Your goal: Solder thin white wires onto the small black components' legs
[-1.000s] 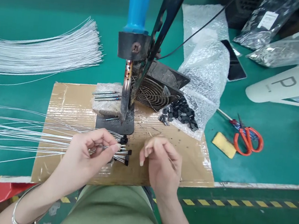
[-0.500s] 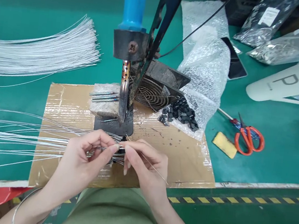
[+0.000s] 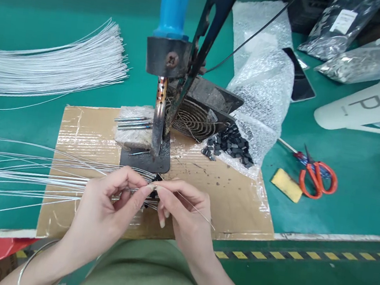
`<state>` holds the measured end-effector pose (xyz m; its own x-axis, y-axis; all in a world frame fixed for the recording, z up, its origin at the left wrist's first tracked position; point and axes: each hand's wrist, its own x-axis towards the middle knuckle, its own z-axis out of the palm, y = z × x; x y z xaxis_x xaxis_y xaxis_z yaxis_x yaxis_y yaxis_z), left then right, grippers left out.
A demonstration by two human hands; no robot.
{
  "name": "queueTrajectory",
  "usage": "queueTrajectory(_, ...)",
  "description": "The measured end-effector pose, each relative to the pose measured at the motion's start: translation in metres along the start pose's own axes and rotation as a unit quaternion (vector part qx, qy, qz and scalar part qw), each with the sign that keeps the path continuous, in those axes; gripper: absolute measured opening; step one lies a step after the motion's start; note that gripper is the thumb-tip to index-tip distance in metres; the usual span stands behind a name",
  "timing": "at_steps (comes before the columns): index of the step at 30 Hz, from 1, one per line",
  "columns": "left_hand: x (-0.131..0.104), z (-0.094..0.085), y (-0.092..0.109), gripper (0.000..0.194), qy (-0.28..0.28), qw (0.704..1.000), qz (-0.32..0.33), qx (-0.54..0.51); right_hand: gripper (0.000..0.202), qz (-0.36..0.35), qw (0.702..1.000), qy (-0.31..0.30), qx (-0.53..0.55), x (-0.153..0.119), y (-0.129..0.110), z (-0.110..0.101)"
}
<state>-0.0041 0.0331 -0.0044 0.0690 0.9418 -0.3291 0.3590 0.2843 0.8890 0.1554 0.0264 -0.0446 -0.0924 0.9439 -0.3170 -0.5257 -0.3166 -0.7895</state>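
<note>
My left hand (image 3: 109, 204) pinches the end of a thin wire between thumb and index finger. Against its fingertips, my right hand (image 3: 185, 209) pinches at the same spot, and a thin wire (image 3: 198, 212) runs back from it to the lower right. The tiny piece between the fingertips is mostly hidden. Just behind and below the fingers lie wire ends with small black pieces (image 3: 156, 178). Long silvery wires (image 3: 26, 177) stretch left from there across the cardboard (image 3: 234, 203). Above the hands hangs a blue-handled iron (image 3: 157, 134), its tip pointing down.
A fan (image 3: 196, 118) stands behind the iron, beside a heap of black pieces (image 3: 233, 145) on bubble wrap (image 3: 262, 91). To the right lie a yellow sponge (image 3: 287, 185) and orange scissors (image 3: 317, 179). A thick wire bundle (image 3: 53, 68) lies at the back left.
The fingertips of both hands have come closer together, covering more of the small piece. The view has shifted slightly, and my right hand's lower fingers have spread a little.
</note>
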Motion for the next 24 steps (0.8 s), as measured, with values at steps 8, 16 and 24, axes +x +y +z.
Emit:
queueTrajectory(8, -0.002, 0.004, 0.013, 0.017, 0.026, 0.999, -0.031, -0.017, 0.007, 0.068, 0.997, -0.010, 0.033, 0.001, -0.003, -0.005)
queueTrajectory(16, 0.000, 0.002, 0.003, 0.018, 0.020, 1.000, 0.001, -0.011, 0.012, 0.070, 0.997, -0.017, 0.040, 0.000, -0.005, -0.002)
queueTrajectory(24, -0.003, 0.008, -0.006, 0.015, 0.051, 0.996, 0.064, 0.027, 0.008, 0.074, 0.994, 0.012, 0.083, 0.002, -0.002, 0.003)
